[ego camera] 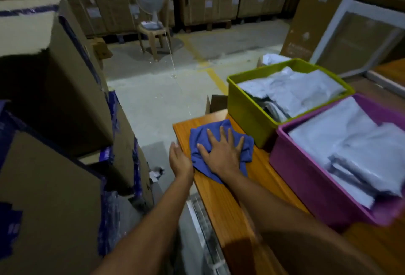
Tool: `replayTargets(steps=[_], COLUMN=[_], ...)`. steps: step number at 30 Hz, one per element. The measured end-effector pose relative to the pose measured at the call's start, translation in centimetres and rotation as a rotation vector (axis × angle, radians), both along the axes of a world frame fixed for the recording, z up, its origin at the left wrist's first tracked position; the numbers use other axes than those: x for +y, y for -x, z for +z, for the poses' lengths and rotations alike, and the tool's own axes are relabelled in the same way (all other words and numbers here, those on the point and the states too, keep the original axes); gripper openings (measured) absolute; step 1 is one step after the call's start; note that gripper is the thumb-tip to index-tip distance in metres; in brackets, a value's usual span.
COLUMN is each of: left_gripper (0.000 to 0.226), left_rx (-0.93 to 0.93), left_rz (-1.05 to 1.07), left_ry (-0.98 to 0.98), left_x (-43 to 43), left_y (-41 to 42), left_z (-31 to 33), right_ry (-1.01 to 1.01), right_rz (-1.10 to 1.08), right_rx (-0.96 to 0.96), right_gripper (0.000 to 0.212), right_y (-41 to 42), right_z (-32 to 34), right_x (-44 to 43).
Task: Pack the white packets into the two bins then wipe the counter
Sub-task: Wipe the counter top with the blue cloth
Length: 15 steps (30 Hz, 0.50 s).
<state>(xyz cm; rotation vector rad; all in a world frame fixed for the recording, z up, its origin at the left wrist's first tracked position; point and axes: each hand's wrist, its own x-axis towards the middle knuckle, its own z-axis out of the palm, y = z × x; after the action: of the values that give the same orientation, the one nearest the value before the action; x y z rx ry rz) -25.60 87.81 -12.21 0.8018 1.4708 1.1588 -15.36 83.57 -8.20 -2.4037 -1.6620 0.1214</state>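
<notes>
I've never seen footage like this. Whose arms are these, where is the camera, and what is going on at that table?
No machine here: these are a person's bare arms, filmed by one wide-angle camera worn on the head, looking down. The right hand presses flat, fingers spread, on a crumpled blue cloth lying on the orange wooden counter. The left hand rests at the counter's edge beside the cloth; its fingers are hard to see. To the right stand a green plastic bin and a pink plastic bin, both filled with white packets.
</notes>
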Motion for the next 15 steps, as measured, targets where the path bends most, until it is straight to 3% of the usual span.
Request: replayTargets(steps=[3, 8, 12, 15], left_gripper=[0.041, 0.047, 0.052, 0.058], left_rx=[-0.168, -0.286, 0.027, 0.631], left_rz=[-0.028, -0.128, -0.259, -0.443], left_ry=[-0.032, -0.043, -0.132, -0.268], left_x=[-1.6, -7.8, -13.7, -19.3], left_y=[0.0, -0.6, -0.5, -0.3], left_z=[0.8, 2.1, 1.8, 1.4], right_ry=[0.026, 0.041, 0.032, 0.030], right_rz=[-0.021, -0.015, -0.050, -0.106], right_rx=[-0.006, -0.026, -0.047, -0.046], right_gripper=[0.073, 0.079, 0.079, 0.078], right_y=[0.2, 1.0, 1.5, 1.6], right_z=[0.1, 0.5, 0.3, 0.2], right_x=[-6.3, -15.5, -23.0, -29.0])
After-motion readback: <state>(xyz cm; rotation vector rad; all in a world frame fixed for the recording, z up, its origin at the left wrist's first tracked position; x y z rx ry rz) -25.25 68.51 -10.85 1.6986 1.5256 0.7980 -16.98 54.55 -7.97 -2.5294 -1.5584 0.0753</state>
